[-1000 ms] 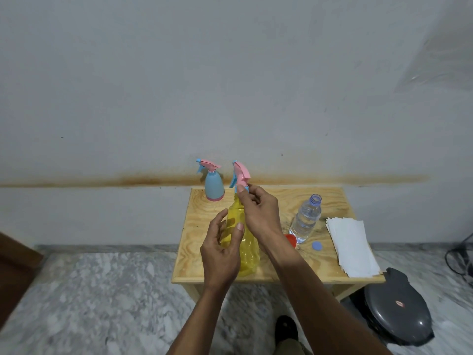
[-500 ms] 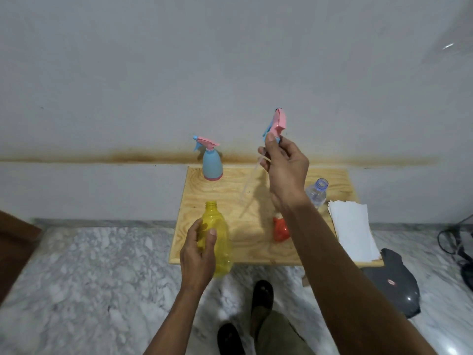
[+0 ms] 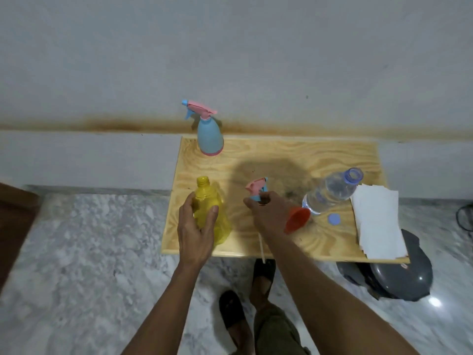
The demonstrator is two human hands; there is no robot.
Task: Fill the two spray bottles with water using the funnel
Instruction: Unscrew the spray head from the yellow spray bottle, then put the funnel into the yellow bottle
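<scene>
My left hand [image 3: 195, 231] grips the yellow spray bottle [image 3: 213, 216], which stands uncapped near the table's front left. My right hand [image 3: 268, 215] holds the pink and blue spray head [image 3: 257, 189] low over the wooden table [image 3: 281, 155]; its thin tube [image 3: 261, 248] trails past the front edge. A red funnel [image 3: 297, 219] lies on its side just right of that hand. Beside it stands an open clear water bottle [image 3: 330, 192], with its blue cap [image 3: 334, 219] on the table. The blue spray bottle [image 3: 210, 137] stands capped at the back left.
A stack of white paper sheets [image 3: 378, 221] lies on the table's right end. A dark grey bin [image 3: 394, 275] sits on the marble floor under the right corner. My feet [image 3: 245, 303] are below the front edge. The wall is right behind the table.
My right hand has lowered the removed spray head from high above the table down to its surface. My left hand has kept hold of the yellow bottle. The camera has tilted downward.
</scene>
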